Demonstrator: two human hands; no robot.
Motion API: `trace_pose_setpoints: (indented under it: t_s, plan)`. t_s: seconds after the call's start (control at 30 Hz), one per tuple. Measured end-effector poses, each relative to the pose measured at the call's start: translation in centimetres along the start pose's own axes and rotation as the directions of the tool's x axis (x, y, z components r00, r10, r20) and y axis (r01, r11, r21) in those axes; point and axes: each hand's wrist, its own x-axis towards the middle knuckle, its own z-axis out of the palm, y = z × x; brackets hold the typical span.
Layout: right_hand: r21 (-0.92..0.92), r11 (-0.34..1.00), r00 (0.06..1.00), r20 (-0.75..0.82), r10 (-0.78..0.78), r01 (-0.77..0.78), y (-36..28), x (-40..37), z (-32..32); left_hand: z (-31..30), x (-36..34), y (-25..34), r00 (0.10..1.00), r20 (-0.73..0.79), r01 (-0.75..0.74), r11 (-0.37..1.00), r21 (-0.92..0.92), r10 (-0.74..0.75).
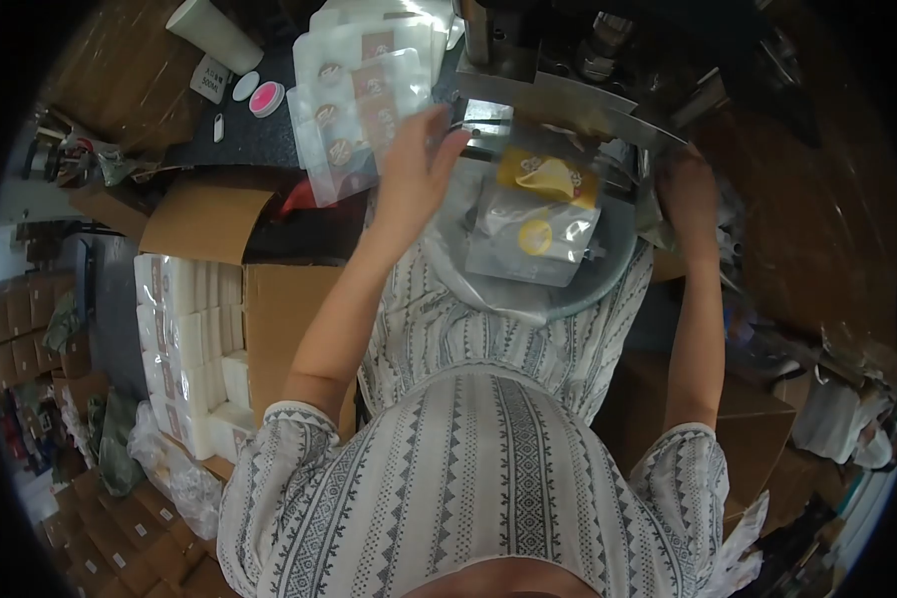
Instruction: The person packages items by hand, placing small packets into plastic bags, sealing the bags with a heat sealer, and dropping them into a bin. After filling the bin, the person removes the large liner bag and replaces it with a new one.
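Observation:
My left hand (416, 169) is raised at the right edge of a stack of clear pouches (354, 110) with brown labels. Its thumb and fingers are apart, and nothing shows between them. Farther right, my right hand (686, 194) is beside the metal machine (608, 100); its fingers are dark and blurred, so any hold is hidden. Between the hands, clear packets with yellow labels (535, 237) lie over a round basin (613, 274) at my lap. A yellow-topped packet (548, 176) is uppermost, just below the machine.
An open cardboard box (209, 214) with stacked white packs (184, 339) stands at the left. A white cup (214, 35), a pink round tin (266, 99) and its lid are at the upper left. Another cardboard box (738, 429) is at the lower right.

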Motion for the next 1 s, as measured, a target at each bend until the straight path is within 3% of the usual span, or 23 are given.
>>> trace_pose_setpoints:
  t_s: [0.03,0.07,0.1,0.13,0.2,0.23,0.27,0.3,0.37,0.4,0.47,0.53,0.6,0.63,0.67,0.7,0.73,0.77,0.8,0.83,0.9,0.97,1.0]
  plan:
    - [-0.013,1.000,0.999,-0.037,0.020,-0.021,0.0,-0.2,-0.3,-0.9,-0.5,-1.0,1.000,0.001,-0.002,1.000,-0.001,0.002]
    - [-0.027,0.999,0.996,-0.075,0.040,-0.043,0.0,-0.4,-0.7,-1.8,-1.1,-1.9,0.986,0.012,-0.161,0.910,0.382,0.169]
    - [-0.028,0.999,0.996,-0.073,0.043,-0.045,-0.2,-0.8,-1.4,-2.5,-1.8,-2.7,0.946,0.086,-0.280,0.656,0.701,0.312]
    - [0.027,0.999,0.995,-0.090,0.048,-0.046,-0.6,-1.5,-2.6,-2.9,-2.4,-3.6,0.947,0.087,-0.279,0.657,0.701,0.309]
    - [0.085,0.995,0.992,-0.113,0.056,-0.047,-2.3,-2.5,-5.4,-3.5,-2.9,-4.8,0.968,0.090,-0.242,0.767,0.594,0.236]
    - [0.332,0.933,0.990,0.025,0.138,-0.138,-3.8,-3.1,-7.0,-3.8,-3.1,-4.1,0.968,0.092,-0.242,0.768,0.593,0.234]
    - [0.540,0.805,0.968,0.178,0.179,-0.248,-5.3,-3.2,-7.7,-4.4,-3.2,-2.6,0.992,0.049,-0.121,0.843,0.524,0.112]
    - [0.538,0.806,0.967,0.179,0.180,-0.249,-6.7,-3.2,-7.5,-4.9,-3.3,-1.2,1.000,0.018,0.004,0.895,0.447,-0.013]
    - [0.736,0.677,0.980,0.141,-0.142,-0.008,-9.6,-3.1,-6.9,-4.9,-3.8,2.0,0.999,0.049,-0.031,0.914,0.404,0.013]
    - [0.738,0.675,0.980,0.142,-0.143,-0.009,-10.6,-2.9,-6.6,-4.6,-4.0,3.4,0.997,0.073,-0.064,0.930,0.362,0.040]
    - [0.641,0.730,0.939,0.039,-0.341,0.239,-12.0,-2.3,-5.9,-4.4,-4.3,5.2,0.989,0.123,-0.110,0.951,0.288,0.077]
    - [0.686,0.698,0.930,0.085,-0.356,0.205,-12.3,-2.5,-6.1,-3.9,-4.3,5.4,0.979,0.168,-0.152,0.967,0.205,0.118]
    - [0.724,0.671,0.919,0.137,-0.370,0.162,-12.1,-2.6,-6.1,-2.9,-4.6,4.6,0.931,0.366,0.000,1.000,0.018,-0.007]
    - [0.756,0.654,0.928,0.221,-0.298,0.030,-11.6,-2.4,-5.9,-2.1,-4.4,4.5,0.930,0.368,-0.001,1.000,0.014,-0.005]
    - [0.774,0.625,0.924,0.307,-0.229,-0.102,-11.0,-2.3,-5.7,-1.1,-4.0,4.5,0.886,0.455,0.142,0.987,-0.075,-0.092]
    - [0.773,0.627,0.925,0.305,-0.227,-0.101,-10.4,-2.2,-5.3,-0.2,-3.5,4.5,0.823,0.544,0.286,0.947,-0.149,-0.164]
    - [0.746,0.662,0.971,0.202,-0.131,-0.066,-9.7,-2.2,-4.7,0.6,-2.6,4.4,0.825,0.543,0.282,0.947,-0.151,-0.159]
    - [0.715,0.699,0.995,0.089,-0.038,-0.037,-9.0,-2.2,-4.5,1.4,-1.6,4.1,0.761,0.595,0.452,0.869,-0.201,-0.258]
    - [0.713,0.700,0.996,0.086,-0.036,-0.036,-8.5,-2.3,-5.0,2.1,-0.7,3.8,0.678,0.652,0.607,0.759,-0.235,-0.340]
    - [0.643,0.764,0.996,0.089,-0.011,-0.049,-7.9,-2.5,-5.7,2.9,0.1,3.6,0.678,0.654,0.606,0.759,-0.237,-0.337]
    - [0.566,0.822,0.995,0.094,0.017,-0.067,-6.7,-3.0,-6.5,4.0,1.3,3.0,0.563,0.704,0.813,0.442,-0.378,-0.433]
    - [0.257,0.961,0.993,0.075,0.085,-0.102,-5.1,-3.4,-6.8,4.3,1.5,2.9,0.553,0.718,0.816,0.451,-0.362,-0.424]
    - [0.257,0.961,0.993,0.078,0.088,-0.105,-3.8,-3.4,-6.2,4.5,1.3,3.0,0.572,0.705,0.806,0.447,-0.388,-0.420]
